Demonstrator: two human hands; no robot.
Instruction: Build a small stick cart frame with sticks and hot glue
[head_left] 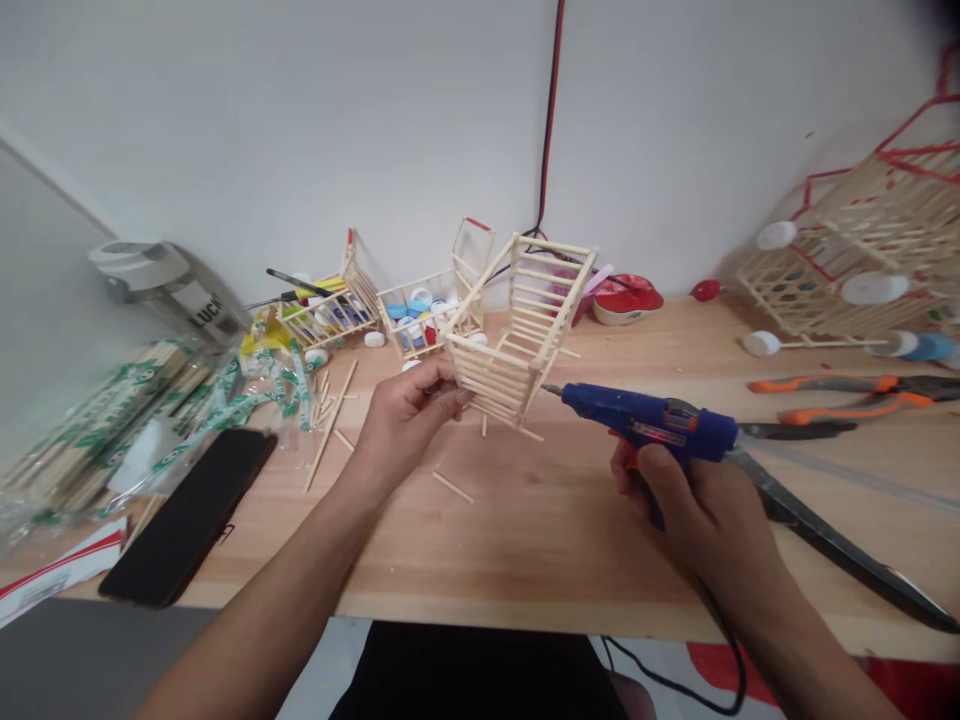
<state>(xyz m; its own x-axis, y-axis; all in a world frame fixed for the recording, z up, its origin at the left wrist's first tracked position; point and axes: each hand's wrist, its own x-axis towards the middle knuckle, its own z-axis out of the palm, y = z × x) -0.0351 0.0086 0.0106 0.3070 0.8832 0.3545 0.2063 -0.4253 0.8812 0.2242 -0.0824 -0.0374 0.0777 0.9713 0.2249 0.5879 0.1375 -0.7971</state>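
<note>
Though in left hand, stick frame apart from right hand.

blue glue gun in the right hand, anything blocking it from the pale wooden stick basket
Nothing visible. The blue glue gun in the right hand has its tip close by the pale wooden stick basket; the left hand holds the basket's other side.

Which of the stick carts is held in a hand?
The plain cart, in the left hand; the left cart, middle cart and big cart rest on the table and show red.
</note>
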